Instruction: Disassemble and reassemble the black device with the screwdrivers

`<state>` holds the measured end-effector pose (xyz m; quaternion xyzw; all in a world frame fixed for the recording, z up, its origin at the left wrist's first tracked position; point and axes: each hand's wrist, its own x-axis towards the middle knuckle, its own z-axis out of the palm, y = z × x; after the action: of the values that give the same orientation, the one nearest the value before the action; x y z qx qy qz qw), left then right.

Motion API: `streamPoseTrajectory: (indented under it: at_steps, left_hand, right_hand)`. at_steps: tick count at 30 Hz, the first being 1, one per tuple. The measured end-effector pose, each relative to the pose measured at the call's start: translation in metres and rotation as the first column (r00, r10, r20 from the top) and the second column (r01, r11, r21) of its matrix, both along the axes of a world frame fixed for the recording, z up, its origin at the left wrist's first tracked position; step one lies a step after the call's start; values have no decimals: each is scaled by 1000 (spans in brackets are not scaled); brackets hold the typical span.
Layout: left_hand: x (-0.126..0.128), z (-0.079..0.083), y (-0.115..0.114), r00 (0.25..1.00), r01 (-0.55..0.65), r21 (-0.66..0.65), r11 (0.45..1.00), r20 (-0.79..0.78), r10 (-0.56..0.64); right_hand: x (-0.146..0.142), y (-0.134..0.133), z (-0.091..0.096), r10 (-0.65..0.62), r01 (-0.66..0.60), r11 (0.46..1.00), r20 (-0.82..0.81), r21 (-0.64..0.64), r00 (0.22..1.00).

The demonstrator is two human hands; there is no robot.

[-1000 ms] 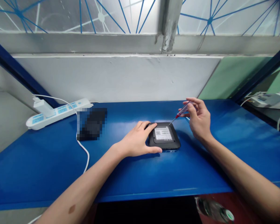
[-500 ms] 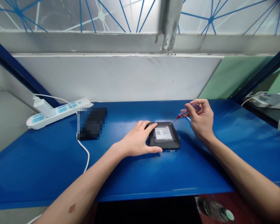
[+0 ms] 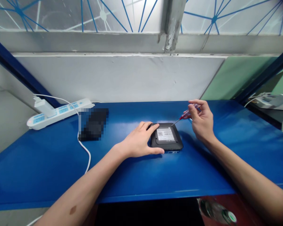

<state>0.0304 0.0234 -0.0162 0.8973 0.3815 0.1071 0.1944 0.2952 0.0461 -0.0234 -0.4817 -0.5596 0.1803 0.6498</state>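
Observation:
A flat, square black electronics box [image 3: 178,142] lies on the blue table, its white printed label [image 3: 165,135] facing up. My left hand [image 3: 141,141] grips its left side, with the thumb along the near edge and the fingers at the far left corner. In my right hand [image 3: 201,121] is a screwdriver [image 3: 185,115] with a clear, reddish handle, held tilted between thumb and fingers. Its thin shaft slants down to the left, and the tip meets the box near its far right corner. Whether a screw sits under the tip is too small to tell.
At the back left lies a white power strip [image 3: 61,112] with a white charger [image 3: 45,108] plugged in. Its white cable [image 3: 86,153] runs past a dark, pixelated object [image 3: 94,125] to the table's front. Below the front edge is a clear plastic bottle [image 3: 217,212].
My right hand has shifted very slightly to the left, and its grip on the screwdriver handle has turned a little. The box and my left hand stay in place.

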Motion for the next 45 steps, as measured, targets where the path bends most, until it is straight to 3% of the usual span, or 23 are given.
streamPoseTrajectory:
  at_steps: [9, 25, 38, 45]
  left_hand:
    - [-1, 0, 0, 1000, -3, 2, 1000, -11, 3]
    - [0, -1, 0, 1000, -1, -5, 1000, 4, 1]
    - [0, 0, 0, 1000, -3, -6, 1000, -2, 2]
    - [-1, -2, 1, 1000, 3, 2, 1000, 12, -3]
  right_hand:
    - [-1, -4, 3, 44, -50, 997, -104, -60, 994]
    - [0, -2, 3, 8, -8, 1000, 33, -4, 999]
    - [-1, -5, 4, 87, -90, 995, -44, -52, 995]
    - [0, -2, 3, 43, -43, 999, -18, -1, 999]
